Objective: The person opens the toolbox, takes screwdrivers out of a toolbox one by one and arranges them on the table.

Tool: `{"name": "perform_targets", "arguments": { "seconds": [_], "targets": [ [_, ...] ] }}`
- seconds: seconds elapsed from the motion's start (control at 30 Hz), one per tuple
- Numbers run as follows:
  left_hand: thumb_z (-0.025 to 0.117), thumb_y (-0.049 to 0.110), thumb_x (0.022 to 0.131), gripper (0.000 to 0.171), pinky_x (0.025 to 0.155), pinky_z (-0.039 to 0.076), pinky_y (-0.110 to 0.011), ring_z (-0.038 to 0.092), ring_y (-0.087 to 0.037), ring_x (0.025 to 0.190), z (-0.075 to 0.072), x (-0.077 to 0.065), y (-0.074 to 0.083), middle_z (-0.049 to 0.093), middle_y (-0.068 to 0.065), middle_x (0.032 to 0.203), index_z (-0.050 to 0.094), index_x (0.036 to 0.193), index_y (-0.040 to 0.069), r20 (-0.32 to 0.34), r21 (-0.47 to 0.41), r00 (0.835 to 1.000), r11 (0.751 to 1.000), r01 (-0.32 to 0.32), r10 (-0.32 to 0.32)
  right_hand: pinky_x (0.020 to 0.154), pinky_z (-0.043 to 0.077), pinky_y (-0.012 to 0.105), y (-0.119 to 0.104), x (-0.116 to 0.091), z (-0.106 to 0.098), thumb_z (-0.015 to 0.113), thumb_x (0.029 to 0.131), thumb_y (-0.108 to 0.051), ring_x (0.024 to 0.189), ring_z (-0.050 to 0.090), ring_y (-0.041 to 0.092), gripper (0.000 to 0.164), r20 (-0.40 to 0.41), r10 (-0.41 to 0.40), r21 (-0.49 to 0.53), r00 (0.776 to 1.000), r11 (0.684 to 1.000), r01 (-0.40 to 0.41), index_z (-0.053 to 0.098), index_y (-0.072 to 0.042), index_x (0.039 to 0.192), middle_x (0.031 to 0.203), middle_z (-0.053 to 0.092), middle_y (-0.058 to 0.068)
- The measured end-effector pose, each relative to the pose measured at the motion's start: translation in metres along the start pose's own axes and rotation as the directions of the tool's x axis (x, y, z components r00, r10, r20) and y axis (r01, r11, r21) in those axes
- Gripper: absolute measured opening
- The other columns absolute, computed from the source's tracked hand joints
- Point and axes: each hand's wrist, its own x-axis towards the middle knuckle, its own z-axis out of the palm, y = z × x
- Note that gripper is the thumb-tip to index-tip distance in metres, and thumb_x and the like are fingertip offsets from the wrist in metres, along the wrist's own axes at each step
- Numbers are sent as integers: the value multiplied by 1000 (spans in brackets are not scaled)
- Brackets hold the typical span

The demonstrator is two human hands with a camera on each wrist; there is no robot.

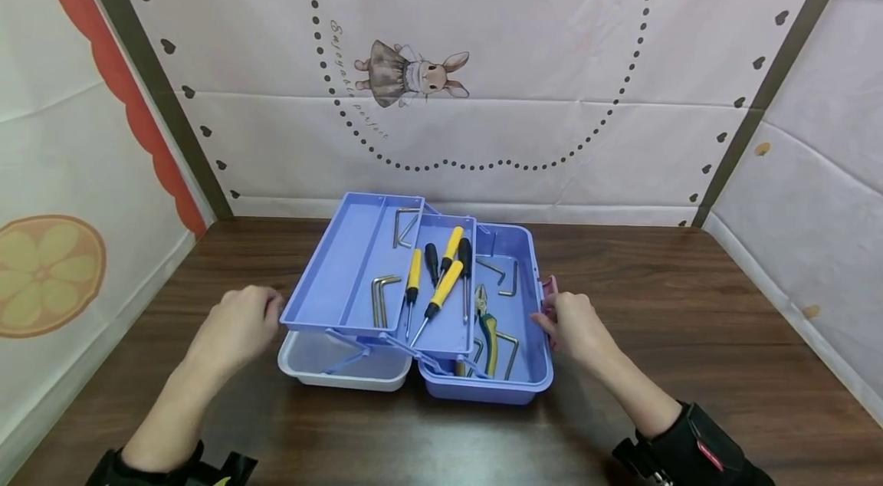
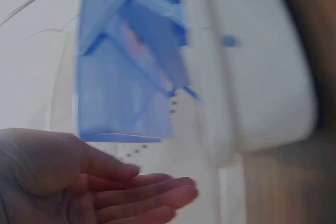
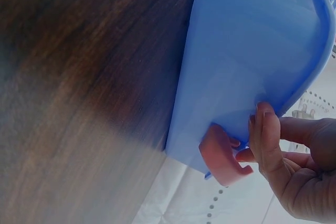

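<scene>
The toolbox (image 1: pixel 331 271) is blue and white, its latch (image 3: pixel 218 153) pink, the table (image 1: pixel 655 317) streaky brown

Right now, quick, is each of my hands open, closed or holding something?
Left hand: open, holding nothing.
Right hand: at the blue toolbox's side, by the pink latch; whether it grips cannot be told.

A white sheet (image 1: pixel 524 34) — rabbit-printed — backs the tabletop (image 1: pixel 662 294).
</scene>
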Motion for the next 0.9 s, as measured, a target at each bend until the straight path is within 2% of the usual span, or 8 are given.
{"name": "perform_targets", "arguments": {
  "seconds": [0.1,0.17,0.23,0.37,0.53,0.67,0.9],
  "targets": [
    [44,5,89,25,46,42,-34,50,-21,55,-8,5,10,60,-23,75,59,93,-15,-116,-46,993,998,-42,36,40,45,21,0,-1,1,65,79,-6,44,55,15,14,4,7,12,1000,1000,-7,64,6,86,61,59,9],
    [46,7,90,27,50,46,-39,56,-25,59,-10,8,17,60,-27,81,57,97,-16,-163,-74,986,995,-60,47,40,45,21,0,-1,1,65,79,-6,44,55,16,14,3,9,16,1000,1000,-9,64,6,86,61,59,8],
    [47,9,90,29,54,48,-42,59,-30,64,-9,11,24,60,-28,84,56,100,-16,-182,-99,982,993,-68,49,39,44,21,0,-1,1,64,80,-6,44,55,16,14,2,11,19,1000,1000,-11,64,6,86,60,59,8],
    [50,13,89,34,67,48,-47,59,-39,82,-4,20,31,58,-31,94,52,107,-17,-161,-148,986,986,-76,52,39,44,21,0,-2,1,64,80,-6,44,55,16,16,3,10,27,1000,1000,-10,64,7,88,60,59,8],
    [49,14,89,40,76,45,-50,54,-42,94,5,35,28,54,-33,104,46,114,-17,-105,-213,994,976,-52,30,39,44,21,2,-3,2,63,80,-7,44,55,17,14,-10,1,38,1000,999,0,64,7,86,59,58,8],
    [46,12,90,40,78,44,-51,53,-44,95,13,42,25,51,-35,107,44,116,-18,-90,-231,996,973,-19,-2,39,44,21,3,-4,2,64,80,-7,44,55,16,14,-17,-2,40,1000,999,3,64,6,86,59,58,7],
    [36,6,92,34,75,44,-52,54,-45,91,20,44,23,52,-37,103,46,113,-20,-97,-215,995,977,7,-29,39,44,20,4,-4,4,64,80,-7,45,54,16,17,-29,5,69,1000,998,-3,64,6,91,61,58,7]
  ]
}}
